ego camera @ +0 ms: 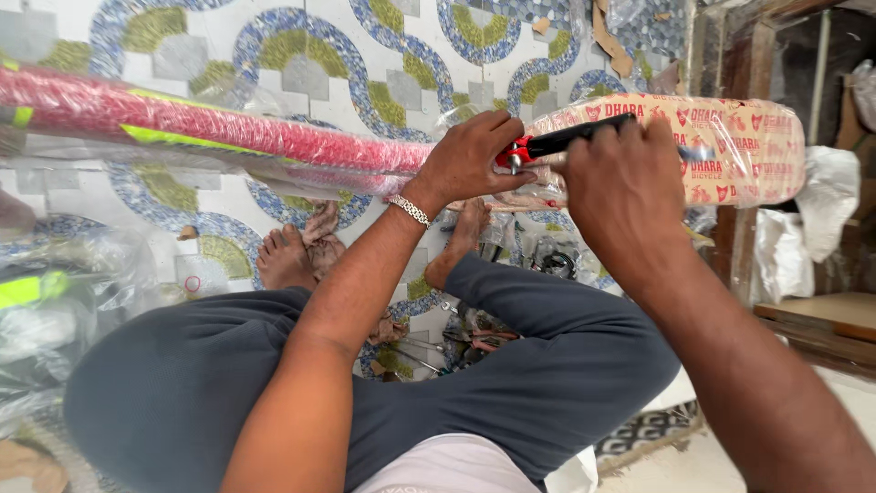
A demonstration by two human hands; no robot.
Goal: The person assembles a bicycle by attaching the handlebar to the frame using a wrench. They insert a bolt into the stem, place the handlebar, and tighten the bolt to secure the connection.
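The left hand [470, 160] presses closed on a long red tube [210, 128] under glossy clear film. At its 3 o'clock, the right hand [625, 196] grips a red-black cutter [561, 141] against the cream printed paper wrap [739, 151]. The blade is hard to see.

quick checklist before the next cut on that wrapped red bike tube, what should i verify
1. Left hand steadies the red wrapped tube: ok.
2. Right hand grips the red and black cutter firmly: ok.
3. Blade tip visible: cannot tell, the right hand hides it.
4. Left fingers clear of the cutter's path: not ok, they sit right at its red end.
5. Bare feet away from the work: not ok, they lie just below it.
6. Printed tape wrap intact: ok.
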